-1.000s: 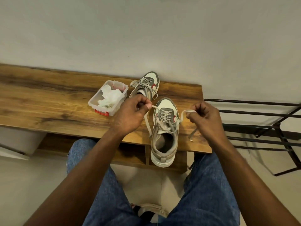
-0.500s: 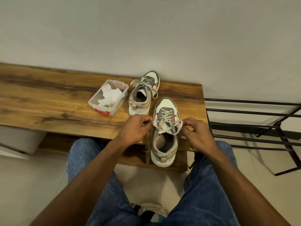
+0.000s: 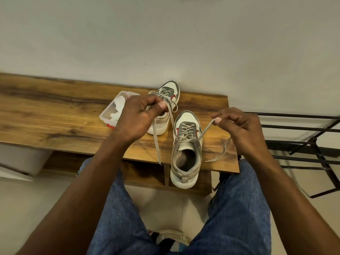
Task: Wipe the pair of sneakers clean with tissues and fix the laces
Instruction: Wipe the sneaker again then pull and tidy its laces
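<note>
Two grey, white and red sneakers stand on a wooden bench. The near sneaker sits at the bench's front edge with its heel overhanging. My left hand pinches the left lace end and holds it up and to the left. The right lace end is pinched and drawn out to the right by my right hand. Both laces run taut from the top eyelets, and their loose tails hang down. The far sneaker stands behind, partly hidden by my left hand.
A clear plastic box holding crumpled white tissues sits left of the far sneaker. A black metal rack stands to the right of the bench. A plain wall rises behind. My knees in blue jeans are below the bench's front edge.
My hands were close together at the near sneaker's tongue half a second ago. Both have since moved up and apart, pulling the two lace ends taut.
</note>
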